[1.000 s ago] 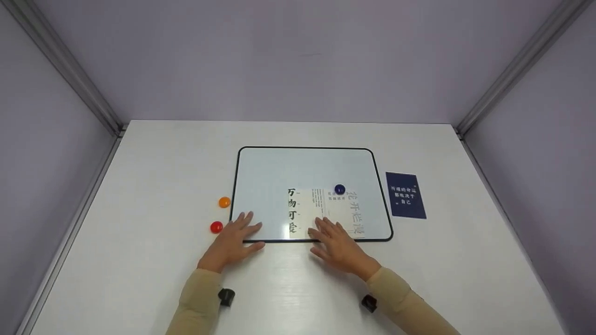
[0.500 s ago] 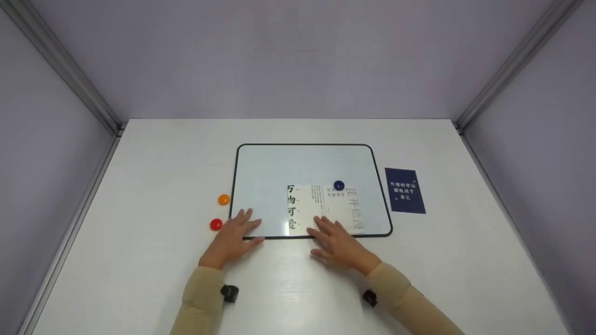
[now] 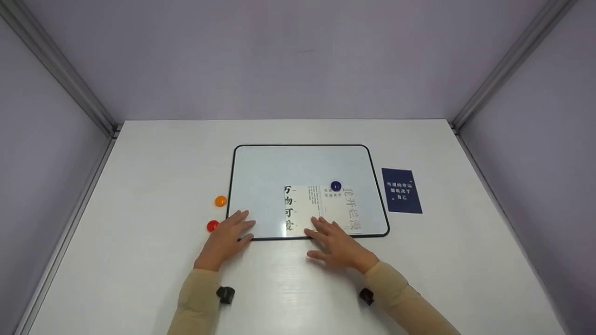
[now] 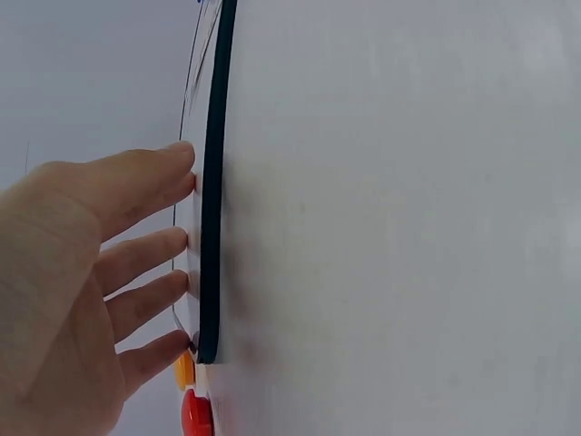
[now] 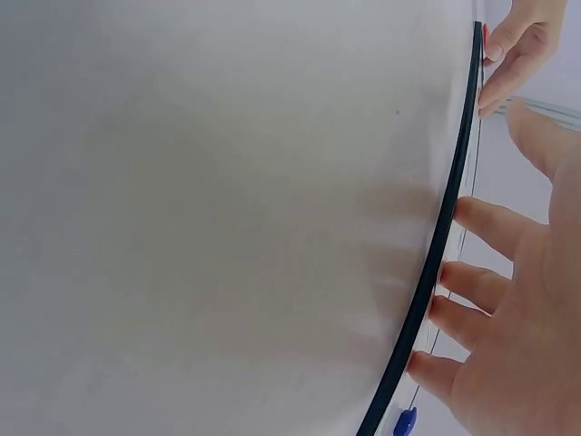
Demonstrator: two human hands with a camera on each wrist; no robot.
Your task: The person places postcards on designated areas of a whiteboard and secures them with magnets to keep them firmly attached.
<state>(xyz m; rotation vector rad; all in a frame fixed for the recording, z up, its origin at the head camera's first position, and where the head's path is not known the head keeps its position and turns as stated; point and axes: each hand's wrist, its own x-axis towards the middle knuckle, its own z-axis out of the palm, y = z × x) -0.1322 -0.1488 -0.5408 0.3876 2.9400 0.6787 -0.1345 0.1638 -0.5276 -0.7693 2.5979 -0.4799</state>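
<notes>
Right hand [image 3: 340, 245] has fingers spread, holding nothing; I see the cream sheet [image 3: 328, 207] on the whiteboard [image 3: 265, 172] at its twelve o'clock, long axis nine-to-three. Left hand [image 3: 225, 237], also spread and holding nothing, is farther, sheet toward two o'clock.

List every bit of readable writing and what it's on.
"万物可爱": pale sheet, black column.
"花开烂漫": pale sheet, grey column.
"所谓的命运都取决于自己": navy card.
Remaining print on pale sheet: too small to read.
</notes>
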